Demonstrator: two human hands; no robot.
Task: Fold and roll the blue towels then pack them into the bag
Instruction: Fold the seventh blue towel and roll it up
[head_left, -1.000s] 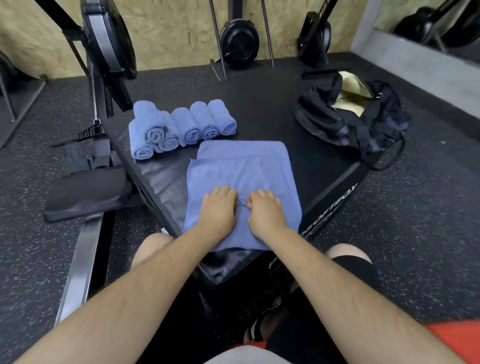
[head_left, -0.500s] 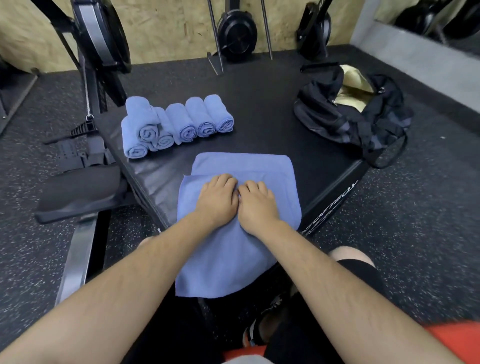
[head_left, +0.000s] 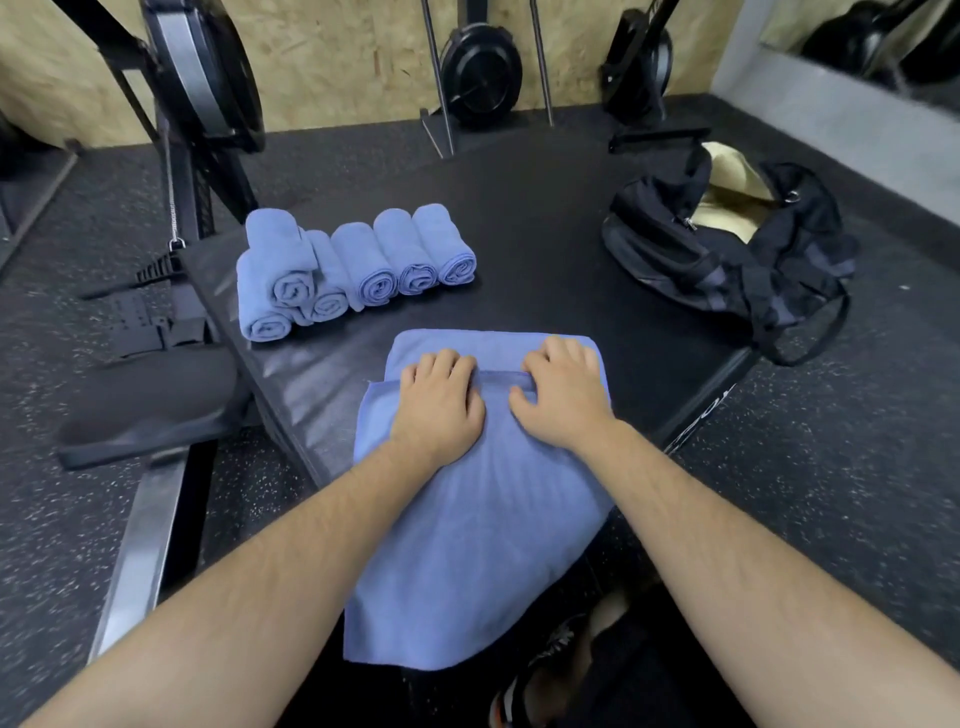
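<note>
A blue towel (head_left: 483, 525) lies folded on the black padded box (head_left: 545, 249), its near part hanging over the front edge toward my lap. My left hand (head_left: 439, 405) and my right hand (head_left: 563, 395) lie side by side on it, palms down, fingertips at the edge of the upper layer. The fingers are bent a little over that edge. Several rolled blue towels (head_left: 358, 265) sit in a row at the box's far left, one stacked on top. The black bag (head_left: 727, 249) stands open at the far right corner, showing a yellowish lining.
A rowing machine (head_left: 171, 156) with its seat and rail stands left of the box. Weight plates on a rack (head_left: 480, 73) lean against the wooden wall behind. Speckled rubber floor surrounds the box.
The towel has slid toward me and now hangs further over the front edge. Both hands moved from the towel's middle up to the upper layer's edge and spread apart.
</note>
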